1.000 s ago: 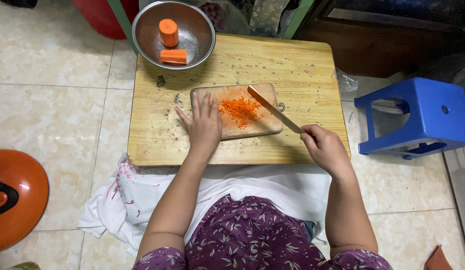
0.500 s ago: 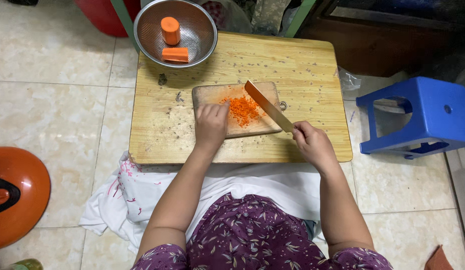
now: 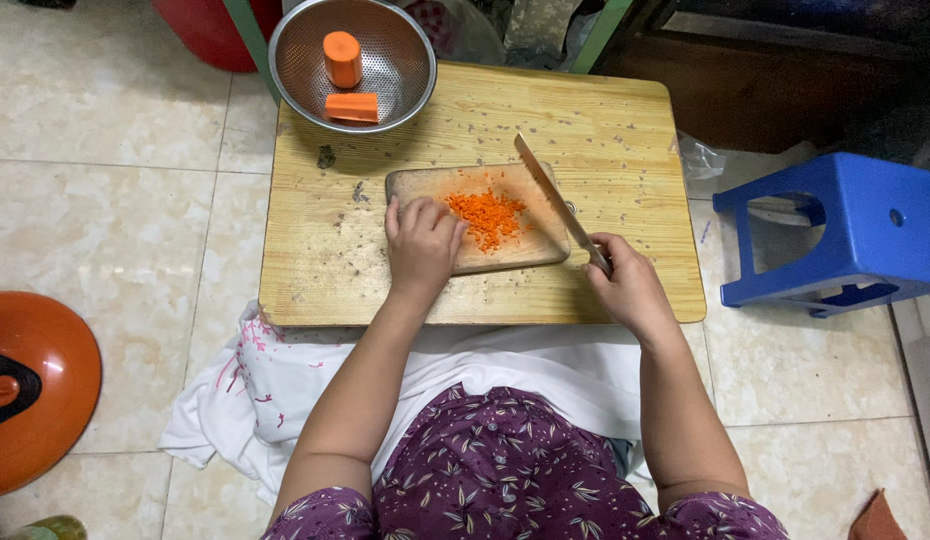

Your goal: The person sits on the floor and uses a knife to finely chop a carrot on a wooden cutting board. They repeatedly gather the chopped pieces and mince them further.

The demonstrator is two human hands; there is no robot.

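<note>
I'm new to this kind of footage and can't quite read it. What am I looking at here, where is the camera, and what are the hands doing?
There is no machine here. The picture comes from a camera worn on a person's head, looking straight down, so the two bare arms at the bottom are the wearer's own.

The person sits at a low wooden table on a tiled floor. On it lies a small cutting board with a heap of finely chopped carrot. The left hand rests on the board, beside the heap. The right hand has its grip closed on the handle of a knife, whose blade slants across the board's right end.

At the table's far left corner stands a metal strainer bowl holding two carrot pieces. A blue plastic stool stands to the right, an orange lid to the left.
</note>
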